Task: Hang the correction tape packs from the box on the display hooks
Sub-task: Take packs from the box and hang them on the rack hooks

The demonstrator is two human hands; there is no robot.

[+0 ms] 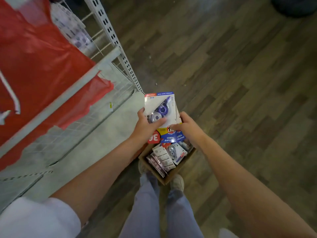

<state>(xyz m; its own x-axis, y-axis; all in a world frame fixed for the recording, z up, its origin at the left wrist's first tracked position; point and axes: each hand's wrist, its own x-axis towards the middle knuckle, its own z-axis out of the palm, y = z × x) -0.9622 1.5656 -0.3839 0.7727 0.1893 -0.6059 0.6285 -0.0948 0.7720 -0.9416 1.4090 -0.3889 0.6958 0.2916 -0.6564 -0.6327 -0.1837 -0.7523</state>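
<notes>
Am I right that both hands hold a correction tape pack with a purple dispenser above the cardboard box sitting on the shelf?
Not quite. The head view shows the cardboard box sitting on the wooden floor by the person's feet, not on the shelf. The rest holds: left hand and right hand hold the correction tape pack, purple dispenser inside, above it.

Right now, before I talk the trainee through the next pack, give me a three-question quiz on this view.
1. True or false: the left hand grips the correction tape pack by its bottom end.
2. Where is the cardboard box? A) on the shelf B) on the floor by the person's feet C) on a display hook
3. Fill in: the dispenser inside the held pack is ____ in colour.

Key
1. True; the right hand also touches the stack of packs.
2. B; more packs lie inside.
3. Purple.
</notes>
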